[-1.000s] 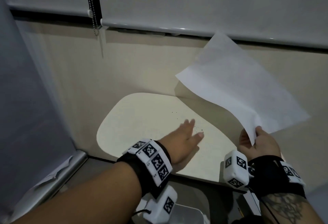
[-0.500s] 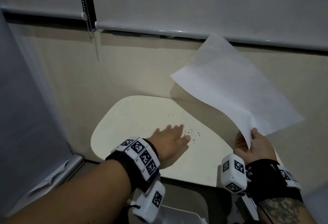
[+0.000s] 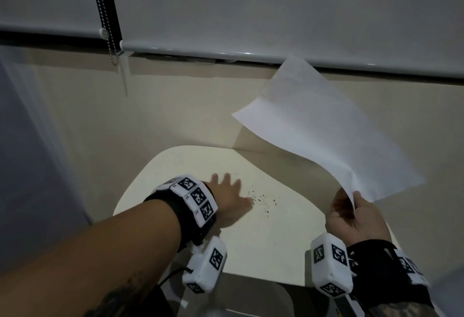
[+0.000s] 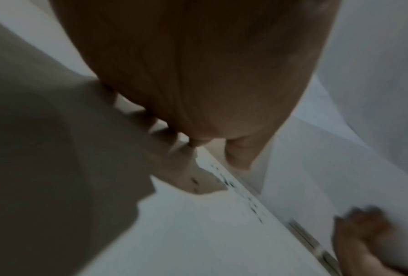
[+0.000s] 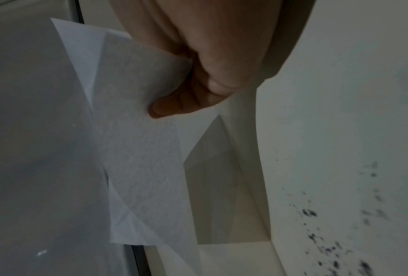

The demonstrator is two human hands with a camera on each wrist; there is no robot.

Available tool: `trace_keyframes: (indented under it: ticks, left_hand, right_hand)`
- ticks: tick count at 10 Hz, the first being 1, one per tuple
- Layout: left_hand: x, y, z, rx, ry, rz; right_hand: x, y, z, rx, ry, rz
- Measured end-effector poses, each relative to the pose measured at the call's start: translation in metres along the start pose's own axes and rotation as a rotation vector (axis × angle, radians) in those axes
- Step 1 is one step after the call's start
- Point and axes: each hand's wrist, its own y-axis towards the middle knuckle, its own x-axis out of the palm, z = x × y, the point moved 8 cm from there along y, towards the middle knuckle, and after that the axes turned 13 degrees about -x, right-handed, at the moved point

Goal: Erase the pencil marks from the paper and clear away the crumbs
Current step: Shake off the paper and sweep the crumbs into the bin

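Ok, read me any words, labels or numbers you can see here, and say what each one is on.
No readable words or numbers.
Left wrist band: black-and-white square code tags, no letters.
Right wrist band: the same tags; tiny marks beside them are too small to read.
Paper: blank on the side shown.

The paper (image 3: 324,138) is plain white. Dark grey-black crumbs (image 3: 263,200) speckle the cream surface (image 3: 190,166). The wrist bands (image 3: 198,197) are white with black square codes.

We see left hand (image 3: 229,198) flat on table (image 3: 175,166) | crumbs (image 3: 263,200) just right of it | paper (image 3: 321,135) raised at right, above table.
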Motion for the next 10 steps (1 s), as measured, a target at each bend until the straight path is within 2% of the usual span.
trace_keyframes:
  ticks: [1, 2, 3, 4, 5, 6, 7, 8, 9, 10]
  left_hand:
    - [-0.016, -0.018, 0.028, 0.182, -0.127, -0.126]
    - [-0.060, -0.005, 0.015, 0.208, -0.741, -0.110]
    - [-0.094, 0.022, -0.034, 0.039, -1.561, -0.030]
    - [-0.088, 0.059, -0.078, -0.089, -1.956, 0.036]
    - [-0.069, 0.087, -0.091, -0.119, -2.162, -0.058]
    - [-0.058, 0.100, -0.083, -0.120, -2.217, -0.153]
    - [-0.058, 0.108, -0.070, -0.115, -2.255, -0.186]
    - [-0.048, 0.109, -0.042, -0.075, -2.258, -0.339]
    - [-0.030, 0.093, -0.002, -0.052, -2.024, -0.597]
    - [-0.033, 0.088, 0.003, -0.035, -1.983, -0.614]
  right_hand:
    - [0.001, 0.004, -0.004, -0.012, 0.260, 0.110]
    - [-0.003, 0.008, -0.008, -0.039, 0.335, 0.171]
    - [-0.004, 0.008, -0.007, -0.037, 0.347, 0.165]
    - [-0.001, 0.005, -0.007, -0.047, 0.322, 0.103]
    - [0.000, 0.008, -0.003, 0.001, 0.343, 0.038]
    - [0.003, 0.007, -0.008, -0.012, 0.464, 0.070]
    - [-0.002, 0.025, -0.008, 0.016, 0.389, -0.046]
    - [0.012, 0.029, -0.012, -0.005, 0.041, -0.400]
    - [0.015, 0.047, -0.018, 0.014, 0.334, -0.283]
    - [0.033, 0.043, -0.024, 0.122, 0.836, -0.224]
